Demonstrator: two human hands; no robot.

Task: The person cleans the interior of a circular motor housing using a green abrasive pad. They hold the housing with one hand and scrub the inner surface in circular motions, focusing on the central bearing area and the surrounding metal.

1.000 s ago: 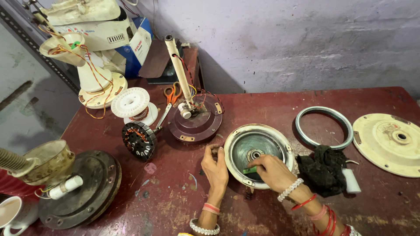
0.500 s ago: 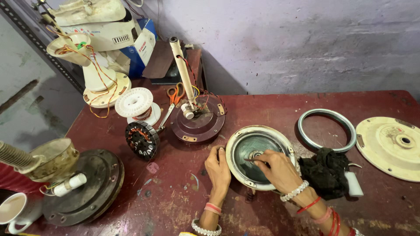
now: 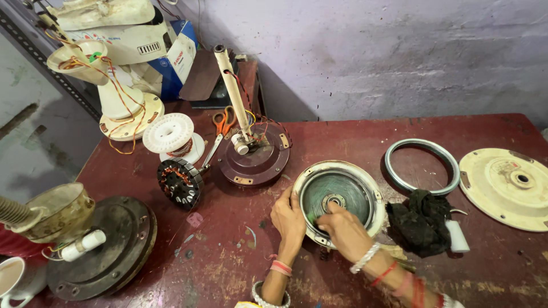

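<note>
A round cream fan motor housing [image 3: 365,185] with a dark green inside and a centre bearing lies open side up on the dark red table [image 3: 354,131]. My left hand [image 3: 288,219] grips its left rim. My right hand [image 3: 341,228] reaches into the housing, fingers pressed on its inner floor just below the bearing; whether they hold anything is hidden.
A black rag [image 3: 421,219] and a white tube [image 3: 456,236] lie right of the housing, with a metal ring [image 3: 421,166] and a cream cover plate [image 3: 508,185] beyond. A brown motor base with a cream rod [image 3: 251,154], scissors [image 3: 222,121], a wound stator [image 3: 180,182], a spool [image 3: 168,132] and other fan parts lie to the left.
My right hand has slid within the housing from its lower right part toward the centre. The view has shifted slightly. My left hand stays on the rim.
</note>
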